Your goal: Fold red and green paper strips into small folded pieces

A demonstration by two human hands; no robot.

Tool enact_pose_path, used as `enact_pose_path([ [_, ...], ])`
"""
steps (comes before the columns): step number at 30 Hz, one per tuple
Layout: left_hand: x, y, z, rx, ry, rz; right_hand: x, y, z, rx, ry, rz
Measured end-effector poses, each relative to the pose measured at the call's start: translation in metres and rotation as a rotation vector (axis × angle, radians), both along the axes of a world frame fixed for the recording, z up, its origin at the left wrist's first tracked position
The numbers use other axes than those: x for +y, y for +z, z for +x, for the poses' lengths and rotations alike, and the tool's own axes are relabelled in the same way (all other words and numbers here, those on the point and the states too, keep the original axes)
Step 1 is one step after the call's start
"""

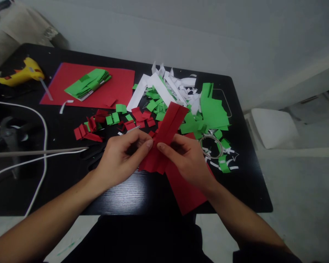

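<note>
Both hands hold a long folded red paper strip [167, 133] above the black table [126, 197]. My left hand [123, 157] pinches the strip's lower end with thumb and fingers. My right hand [186, 159] grips the same end from the right side. The strip slants up and away to the right. Under my right hand lies a flat red paper sheet [185, 191] that reaches the table's near edge. Black scissors [94, 153] lie just left of my left hand.
Green, white and red paper scraps [181, 106] cover the table's middle and right. A red sheet [117, 87] with folded green paper [87, 84] lies at the back left. A yellow glue gun [20, 73], white cable [44, 146] and tape roll [211, 146] are nearby.
</note>
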State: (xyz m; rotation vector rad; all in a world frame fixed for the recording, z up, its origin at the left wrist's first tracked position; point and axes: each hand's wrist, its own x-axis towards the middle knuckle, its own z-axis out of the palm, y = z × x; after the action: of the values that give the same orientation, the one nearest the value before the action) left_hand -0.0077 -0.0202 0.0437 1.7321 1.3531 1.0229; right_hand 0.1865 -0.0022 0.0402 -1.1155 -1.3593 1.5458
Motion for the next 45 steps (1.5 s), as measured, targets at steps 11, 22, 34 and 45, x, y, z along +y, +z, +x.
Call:
enact_pose_path([
  [11,0.001,-0.002,-0.006,0.021,-0.057,-0.018,0.002,-0.002,0.002,-0.119,-0.017,0.083],
  [22,0.003,-0.006,-0.001,-0.074,-0.035,-0.120,0.004,-0.002,0.003,-0.124,-0.006,0.095],
  [34,0.003,-0.006,-0.003,-0.004,-0.016,-0.126,0.008,-0.002,0.006,-0.147,0.036,0.065],
  [45,0.008,-0.010,-0.002,-0.116,-0.008,-0.291,0.012,-0.009,0.008,-0.087,0.027,-0.027],
])
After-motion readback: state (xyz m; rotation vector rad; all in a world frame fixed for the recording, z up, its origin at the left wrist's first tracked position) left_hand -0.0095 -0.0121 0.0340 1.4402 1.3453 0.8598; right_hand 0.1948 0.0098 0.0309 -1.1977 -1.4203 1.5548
